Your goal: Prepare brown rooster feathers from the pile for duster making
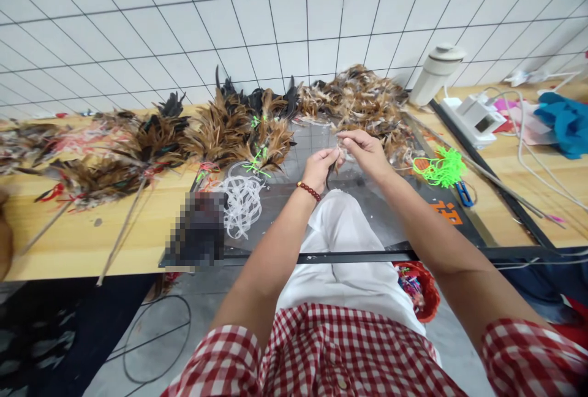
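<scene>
Over a dark, black-framed glassy panel (285, 201), my two hands meet near the middle of the view. My left hand (318, 169), with a beaded bracelet at its wrist, is closed on a small dark feather (331, 175) that hangs below the fingers. Right beside it, my right hand (366, 153) pinches thumb against fingers; what lies between them is too small to make out. A large heap of brown feathers (362, 100) is just beyond the hands. White ribbon loops (241, 204) lie to the left, and bright green ties (445, 167) to the right.
Feather bundles (218, 130) line the table's left side, some on sticks (124, 231). At right stand a white bottle (436, 75) and a power strip with a charger (478, 116), trailing cables. Blue-handled scissors or a tool (463, 195) lie nearby. A red basket (427, 293) sits below.
</scene>
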Available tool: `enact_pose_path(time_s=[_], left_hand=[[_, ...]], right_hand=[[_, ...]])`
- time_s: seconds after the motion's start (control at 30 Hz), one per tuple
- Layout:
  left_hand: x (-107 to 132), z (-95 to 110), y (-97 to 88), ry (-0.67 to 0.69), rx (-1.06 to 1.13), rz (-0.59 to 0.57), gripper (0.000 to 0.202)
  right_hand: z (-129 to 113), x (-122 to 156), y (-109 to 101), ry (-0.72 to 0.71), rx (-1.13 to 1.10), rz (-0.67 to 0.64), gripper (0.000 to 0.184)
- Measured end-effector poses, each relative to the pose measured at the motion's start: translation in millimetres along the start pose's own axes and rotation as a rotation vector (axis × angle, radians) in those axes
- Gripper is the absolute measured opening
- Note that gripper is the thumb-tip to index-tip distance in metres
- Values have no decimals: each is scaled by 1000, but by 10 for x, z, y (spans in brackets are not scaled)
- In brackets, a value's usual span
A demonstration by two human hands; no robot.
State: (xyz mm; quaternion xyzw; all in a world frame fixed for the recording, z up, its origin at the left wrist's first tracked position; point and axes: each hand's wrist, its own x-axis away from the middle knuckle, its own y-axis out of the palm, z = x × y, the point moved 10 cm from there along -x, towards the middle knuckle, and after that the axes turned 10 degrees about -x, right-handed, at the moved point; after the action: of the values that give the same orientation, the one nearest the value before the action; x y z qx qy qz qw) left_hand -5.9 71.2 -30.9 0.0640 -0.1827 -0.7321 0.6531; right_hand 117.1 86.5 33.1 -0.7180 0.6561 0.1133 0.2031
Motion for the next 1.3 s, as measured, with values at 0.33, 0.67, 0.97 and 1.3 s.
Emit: enact_pose_path(time_s=[0.33,0.67,0.97,1.3], left_hand=[[-2,17,24,24,65,-31,31],[-48,83,-219,96,31,216,15],[-18,-8,-156,30,17,181,17],[-68,-19,-219,55,-128,217,17]], right_hand=[[-61,8,41,-30,-164,-90,58],[69,22,133,124,-139,-117,56],[117,-19,2,135,-183,-4,50],[157,-30,55,60,31,-27,41]])
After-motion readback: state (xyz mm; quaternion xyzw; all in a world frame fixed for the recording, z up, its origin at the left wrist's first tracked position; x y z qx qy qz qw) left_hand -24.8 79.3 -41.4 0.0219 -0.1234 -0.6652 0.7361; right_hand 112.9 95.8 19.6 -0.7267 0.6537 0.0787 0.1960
